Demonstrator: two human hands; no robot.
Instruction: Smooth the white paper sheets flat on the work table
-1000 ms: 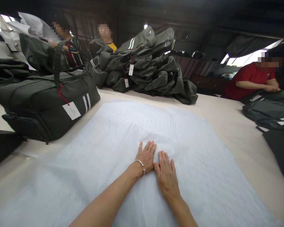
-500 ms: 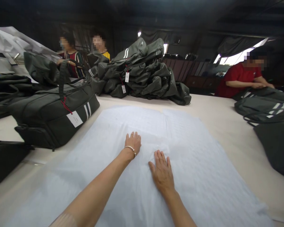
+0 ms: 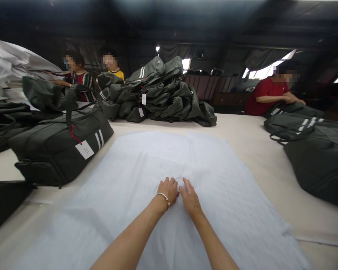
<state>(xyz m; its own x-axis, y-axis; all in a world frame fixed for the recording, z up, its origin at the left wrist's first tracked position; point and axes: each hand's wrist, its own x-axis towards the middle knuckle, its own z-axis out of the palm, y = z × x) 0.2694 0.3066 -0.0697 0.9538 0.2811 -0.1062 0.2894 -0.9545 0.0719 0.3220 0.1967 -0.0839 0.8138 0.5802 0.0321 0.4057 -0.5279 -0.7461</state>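
Both hands on the white sheet, mid-bench.
I note left hand [image 3: 168, 190] fingers curled, right hand [image 3: 189, 197] fingers together, flat, pressing white sheet [image 3: 202, 165] smooth; dark bag [image 3: 59, 146] sits left.

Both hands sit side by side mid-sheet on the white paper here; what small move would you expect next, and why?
Probably a sweep apart, each palm sliding outward to flatten the paper. The left hand is curled, fingers bent on the sheet, and the right hand lies flat beside it, both at the middle. Faint creases run across the paper around them, and it spreads wide on both sides.
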